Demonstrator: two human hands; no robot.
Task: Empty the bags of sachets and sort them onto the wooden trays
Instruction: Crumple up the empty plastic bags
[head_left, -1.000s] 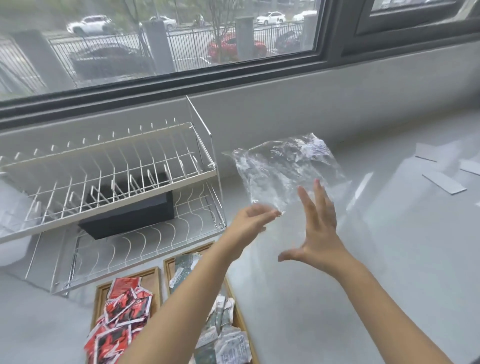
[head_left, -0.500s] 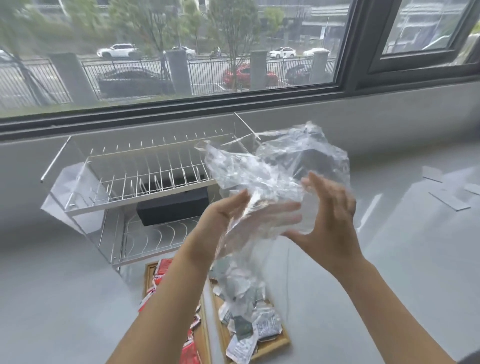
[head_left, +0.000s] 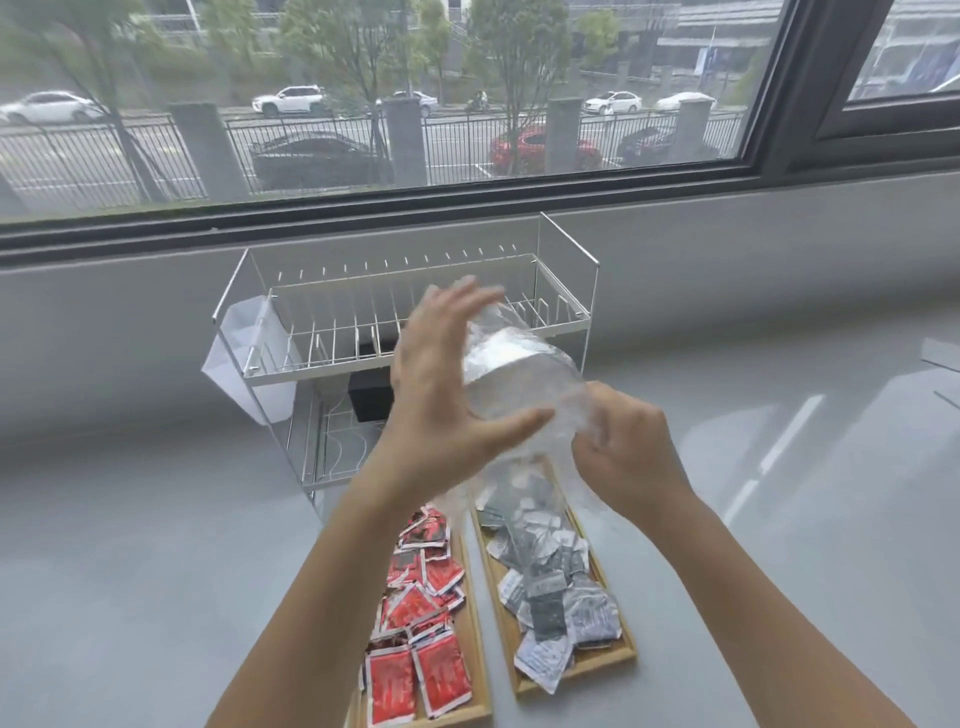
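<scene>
A: Bag (head_left: 519, 374), clear plastic, up in the air between both hands, over the far end of the two trays. Looks empty; crumpled, no sachets showing through it that I can make out.

B: Hands?

A: Left hand (head_left: 441, 384) flat against the bag's left side, fingers straight and spread, pressing, not curled round it. Right hand (head_left: 623, 447) bunched on the bag's lower right corner, fingers curled into the plastic, gripping it.

B: Sachets?

A: Red sachets (head_left: 421, 613) heaped on the left tray (head_left: 475, 714). Grey-and-white sachets (head_left: 550, 582) heaped on the right tray (head_left: 597, 662), a few hanging over its near edge. Trays side by side on the table (head_left: 130, 545), just in front of a wire rack (head_left: 415, 312).

B: Step?

A: My read: emptying is finished for this bag, and it is being squashed flat or balled up. Colours already sit apart, one per tray.

B: Next?

A: Likely get rid of the bag, somewhere off the trays so it doesn't cover the piles. Thin film, springs back open, so it wants a firm squeeze before letting go. After that, nudge the overhanging grey ones back onto the wood. Can't tell whether another full bag waits out of view.
</scene>
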